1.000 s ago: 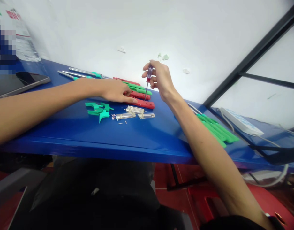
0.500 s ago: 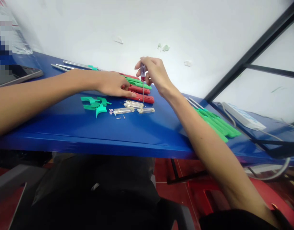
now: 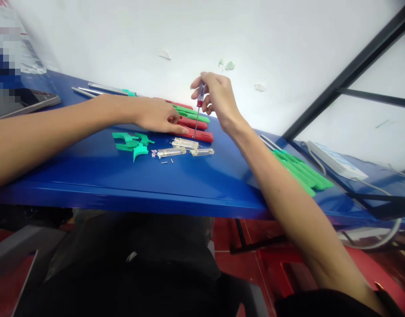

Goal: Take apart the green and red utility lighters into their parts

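Note:
In the head view my right hand (image 3: 218,97) grips a screwdriver (image 3: 201,94) with a clear purple handle and red collar. Its thin shaft slants down, and the tip meets the near red plastic handle (image 3: 204,135) close to its right end. My left hand (image 3: 159,115) presses on that red handle with its thumb, fingers curled; part of the grip is hidden. Another red handle (image 3: 198,123) and a green handle (image 3: 192,113) lie just behind. In front are several clear plastic tubes (image 3: 172,152), and two small screws (image 3: 164,162).
Left of the tubes lie several green curved plastic pieces (image 3: 140,151). Metal rods (image 3: 106,88) rest along the wall. Green handles with metal rods (image 3: 296,169) lie at right, near a white power strip (image 3: 337,158). A phone-like dark device (image 3: 31,103) sits at far left.
The screwdriver's handle has tilted to the right, and its tip has moved slightly left and up onto the near red handle. My left hand stays in place.

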A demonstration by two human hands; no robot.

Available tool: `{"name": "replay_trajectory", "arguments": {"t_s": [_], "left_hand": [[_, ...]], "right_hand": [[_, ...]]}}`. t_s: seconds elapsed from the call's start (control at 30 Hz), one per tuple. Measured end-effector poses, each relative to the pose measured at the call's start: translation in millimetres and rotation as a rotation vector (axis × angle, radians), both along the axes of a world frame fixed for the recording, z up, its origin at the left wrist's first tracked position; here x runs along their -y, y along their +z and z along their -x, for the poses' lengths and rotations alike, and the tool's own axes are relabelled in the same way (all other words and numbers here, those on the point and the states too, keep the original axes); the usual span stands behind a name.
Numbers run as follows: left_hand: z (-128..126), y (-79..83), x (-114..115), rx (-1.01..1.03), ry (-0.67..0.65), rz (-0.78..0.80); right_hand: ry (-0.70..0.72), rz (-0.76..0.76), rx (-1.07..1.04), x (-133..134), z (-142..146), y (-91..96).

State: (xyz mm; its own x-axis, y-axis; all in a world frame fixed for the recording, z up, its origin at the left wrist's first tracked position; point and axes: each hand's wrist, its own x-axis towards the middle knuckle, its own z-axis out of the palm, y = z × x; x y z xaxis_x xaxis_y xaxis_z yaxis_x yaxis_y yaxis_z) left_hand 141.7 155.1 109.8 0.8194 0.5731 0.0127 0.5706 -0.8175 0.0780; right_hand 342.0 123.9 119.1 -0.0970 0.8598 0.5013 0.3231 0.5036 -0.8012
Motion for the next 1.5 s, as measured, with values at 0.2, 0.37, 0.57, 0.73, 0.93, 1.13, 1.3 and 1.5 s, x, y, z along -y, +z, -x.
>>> {"name": "replay_trajectory", "arguments": {"t_s": [0.2, 0.37, 0.57, 0.73, 0.93, 1.13, 1.3, 1.5], "left_hand": [[0.5, 0.8, 3.1, -0.013, -0.008, 0.001], [0.0, -0.2, 0.6, 0.009, 0.000, 0.008], [1.1, 3.6, 10.7, 0.006, -0.034, 0.013], [-0.2, -1.7, 0.9, 0.037, 0.012, 0.029], [-0.2, -5.1, -4.4, 0.058, 0.016, 0.018], [-0.5, -1.5, 2.6, 0.004, 0.030, -0.009], [-0.4, 2.1, 14.3, -0.048, 0.119, -0.055], [-0.4, -0.5, 11.6, 0.009, 0.147, -0.008]], "right_hand": [[-0.020, 0.029, -0.007, 3.0, 0.9, 0.7], [-0.003, 0.033, 0.041, 5.4, 2.8, -1.1], [-0.006, 0.031, 0.078, 4.9, 2.0, -1.7], [0.001, 0.038, 0.081, 5.3, 2.5, -1.5], [0.006, 0.029, 0.083, 7.5, 3.7, -0.5], [0.040, 0.025, 0.135, 4.5, 4.3, -1.7], [0.066, 0.009, 0.223, -3.6, 3.7, -6.9], [0.095, -0.053, 0.459, 7.6, 6.5, -5.7]]}}
